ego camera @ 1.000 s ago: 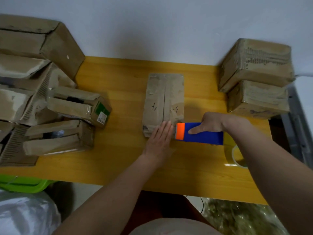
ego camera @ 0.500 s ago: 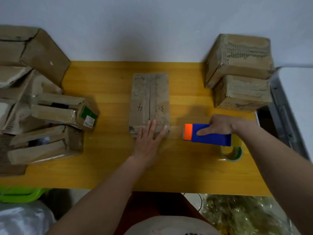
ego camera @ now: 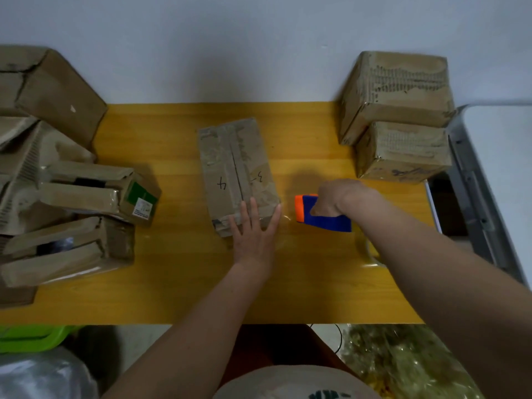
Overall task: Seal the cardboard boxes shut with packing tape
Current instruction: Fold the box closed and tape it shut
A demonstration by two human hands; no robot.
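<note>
Pressing left hand (ego camera: 253, 234) flat on box (ego camera: 237, 171).

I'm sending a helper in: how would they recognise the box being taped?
On the yellow table, it is the flat cardboard box lying alone in the middle, under the left hand. Only it has 4 and 3 handwritten beside its centre seam.

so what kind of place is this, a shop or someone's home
Probably a small home or back-room packing station, not a shop floor: worn brown cardboard boxes piled at both ends of a yellow wooden table, and a blue-and-orange tape dispenser in the right hand.
</note>
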